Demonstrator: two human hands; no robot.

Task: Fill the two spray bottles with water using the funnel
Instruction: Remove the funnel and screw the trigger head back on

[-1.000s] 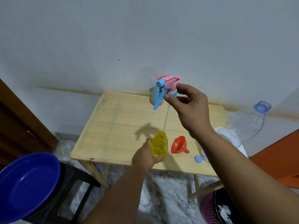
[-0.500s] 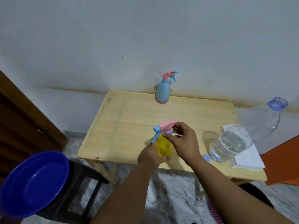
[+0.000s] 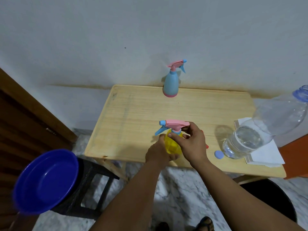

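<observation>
Screwing the pink spray head (image 3: 175,125) onto the yellow spray bottle (image 3: 172,145), near the front edge of the tabletop (image 3: 133,117). Left hand (image 3: 158,154) wrapped round the bottle's lower body, grip closed on it and bracing it upright. Right hand (image 3: 191,144) pinching the blue collar under the head with thumb and fingertips, other fingers curled behind.

Best done by keeping the bottle plumb and steady, seating the collar square on the neck, turning only the collar, stopping once snug; a cocked thread would probably leak.

Blue spray bottle (image 3: 170,85) upright at the far edge by the wall, head on; whether filled, cannot tell. Red funnel (image 3: 206,146) almost wholly hidden behind the right hand. Just right: small blue cap (image 3: 218,154), then the large clear water bottle (image 3: 260,137), open and part full, on white paper (image 3: 266,155), close to the right wrist and easily knocked. Blue basin (image 3: 46,180) on a black stool (image 3: 93,185) to the left, off the tabletop.
</observation>
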